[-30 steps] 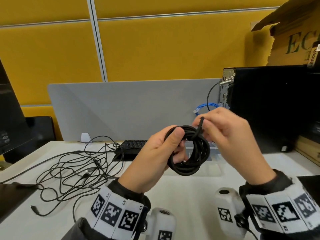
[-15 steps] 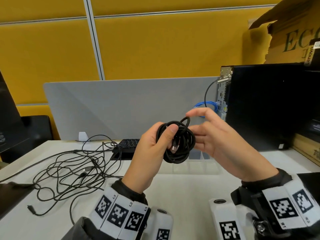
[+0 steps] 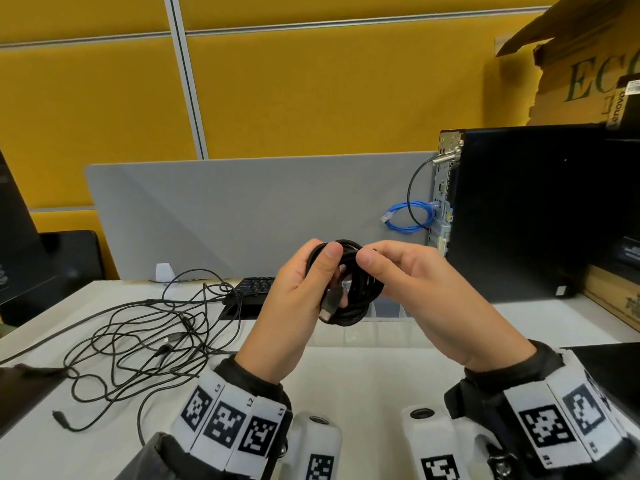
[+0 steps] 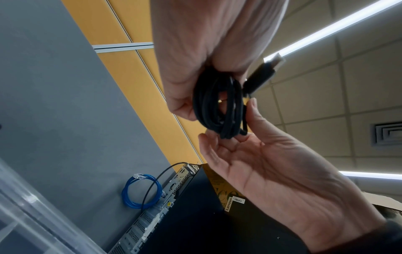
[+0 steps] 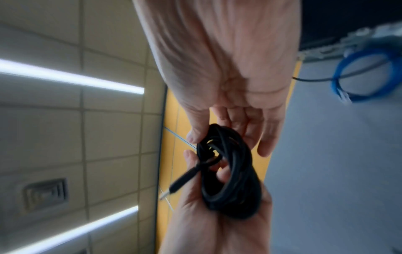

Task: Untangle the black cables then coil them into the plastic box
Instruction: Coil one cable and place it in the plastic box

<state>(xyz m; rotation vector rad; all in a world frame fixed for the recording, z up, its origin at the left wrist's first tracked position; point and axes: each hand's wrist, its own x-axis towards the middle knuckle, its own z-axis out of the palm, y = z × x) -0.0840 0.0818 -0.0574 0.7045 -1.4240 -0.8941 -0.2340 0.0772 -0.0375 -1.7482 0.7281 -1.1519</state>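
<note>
At the centre of the head view the left hand grips a wound coil of black cable in the air, thumb pressed over its top and fingers curled behind it, while the right hand pinches the coil's upper right side between thumb and forefinger. A plug hangs loose from the bundle's lower left; the left wrist view shows the same plug poking free past the fingers. This looks like the close of the winding step for one cable: the free end probably wants tucking through or under a turn so the loops hold. After that the coil should go down into the plastic box, whose clear rim shows just below and behind the hands, with open room straight down to it. In the left part of the frame a tangle of thin black cables lies spread on the table, not yet sorted, well apart from the hands. A keyboard lies just left of the box and a dark computer case stands to the right, so the lowering path is best kept between them, and the dangling plug could catch the box's rim.
</note>
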